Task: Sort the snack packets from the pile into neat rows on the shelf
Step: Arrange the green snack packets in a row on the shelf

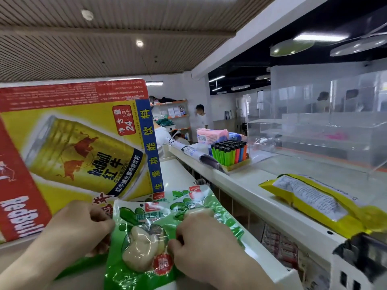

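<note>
A green snack packet [138, 243] with a clear window showing pale food lies at the bottom centre, on top of several similar green packets [196, 197]. My left hand [77, 229] pinches the top packet's left edge. My right hand [201, 245] grips its right edge, fingers curled. A yellow snack packet [314, 204] lies on the white shelf top [247, 185] at the right, printed label upward.
A big red and yellow Red Bull carton [69, 147] stands at the left, behind the packets. A box of coloured lighters [229, 153], a rolled paper and a pink pack sit farther along the shelf. Clear acrylic cases [314, 130] line the right. A person stands far back.
</note>
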Tool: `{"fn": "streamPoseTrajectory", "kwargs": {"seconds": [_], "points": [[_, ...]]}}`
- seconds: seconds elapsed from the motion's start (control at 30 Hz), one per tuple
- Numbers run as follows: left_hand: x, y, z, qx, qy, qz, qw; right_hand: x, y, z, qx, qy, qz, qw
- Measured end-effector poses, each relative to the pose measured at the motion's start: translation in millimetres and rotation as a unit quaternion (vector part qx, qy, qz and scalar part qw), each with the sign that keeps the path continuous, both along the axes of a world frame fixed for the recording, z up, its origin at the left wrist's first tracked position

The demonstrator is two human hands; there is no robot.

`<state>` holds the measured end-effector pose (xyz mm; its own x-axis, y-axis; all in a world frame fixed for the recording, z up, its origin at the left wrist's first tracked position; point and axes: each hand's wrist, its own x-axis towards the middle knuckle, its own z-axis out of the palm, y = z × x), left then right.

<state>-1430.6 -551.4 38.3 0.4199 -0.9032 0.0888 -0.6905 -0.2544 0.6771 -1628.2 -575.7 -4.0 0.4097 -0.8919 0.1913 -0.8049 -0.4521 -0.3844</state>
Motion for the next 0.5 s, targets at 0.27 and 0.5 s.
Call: {"fn": "streamPoseTrajectory", "kwargs": {"seconds": [0.27, 0.5], "points": [[-4, -3, -11, 0.007, -0.006, -0.046, 0.999, -2, -1, -3, -0.002, 0.008, -0.063, 0.998], [3, -3, -7, 0.0, 0.009, -0.023, 1.0, 1, 0, -4, -0.026, -0.003, -0.018, 1.0]]}}
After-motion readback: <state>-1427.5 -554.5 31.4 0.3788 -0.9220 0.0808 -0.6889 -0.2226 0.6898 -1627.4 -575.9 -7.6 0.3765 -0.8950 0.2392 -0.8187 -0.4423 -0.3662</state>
